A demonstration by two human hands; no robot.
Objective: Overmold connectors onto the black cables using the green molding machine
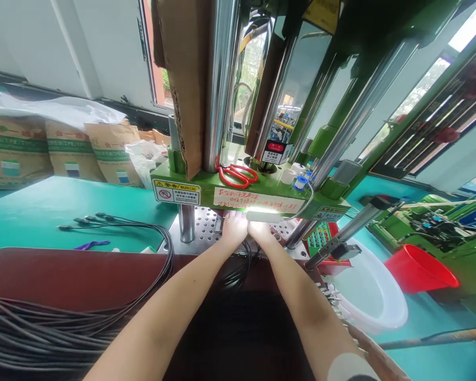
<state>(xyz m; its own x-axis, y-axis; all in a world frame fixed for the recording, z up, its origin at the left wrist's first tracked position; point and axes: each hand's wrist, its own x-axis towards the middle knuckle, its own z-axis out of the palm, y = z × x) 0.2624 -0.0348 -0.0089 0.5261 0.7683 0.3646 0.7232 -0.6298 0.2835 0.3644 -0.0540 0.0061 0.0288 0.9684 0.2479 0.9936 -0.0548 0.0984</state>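
Both of my arms reach forward under the green crossbar of an upright press (pixel 206 185). My left hand (pixel 234 227) is over the perforated metal plate (pixel 204 222), its fingers mostly hidden by the crossbar and glare. Close beside it is my right hand (pixel 259 230), below a bright lamp (pixel 265 217); its fingers are hidden too. Several black cables (pixel 238 272) hang over the plate's front edge just below my hands. Whether either hand grips them cannot be made out. Red-handled scissors (pixel 238 177) lie on the crossbar above.
A brown board (pixel 63 270) at left carries a bundle of black cables (pixel 43 328); several cable ends (pixel 99 219) extend past it. Steel columns (pixel 222 84) rise ahead. At right are a button panel (pixel 321 238), a white tub (pixel 396 307) and a red bucket (pixel 418 270). Sacks (pixel 67 151) stand at back left.
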